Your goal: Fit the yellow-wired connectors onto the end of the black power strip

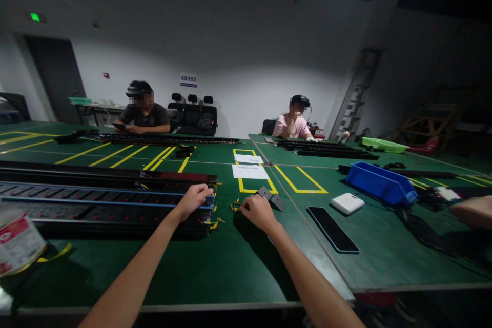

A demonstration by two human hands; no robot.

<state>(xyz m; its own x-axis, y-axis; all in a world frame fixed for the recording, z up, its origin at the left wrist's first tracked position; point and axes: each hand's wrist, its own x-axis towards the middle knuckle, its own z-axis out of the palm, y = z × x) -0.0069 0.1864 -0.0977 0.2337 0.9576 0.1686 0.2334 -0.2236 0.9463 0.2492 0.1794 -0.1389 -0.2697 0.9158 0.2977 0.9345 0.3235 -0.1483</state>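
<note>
Long black strips with red dots and blue edges (115, 209) lie side by side on the green table (184, 271). My left hand (195, 200) rests at their right end, fingers curled together near a blue edge; what they pinch, if anything, is hidden. Yellow-green wire ends (216, 224) stick out there. To the right, my right hand (257, 211) is closed on the table, its fingertips at small brass-coloured wire ends (233, 207). Just behind it sit dark grey blocks (277, 202).
A phone (332, 229), a white case (347, 203) and a blue bin (378, 183) are on the right. A labelled tub (19, 243) stands front left. Two people sit across the table; another person's arm (474, 211) reaches in at the right edge.
</note>
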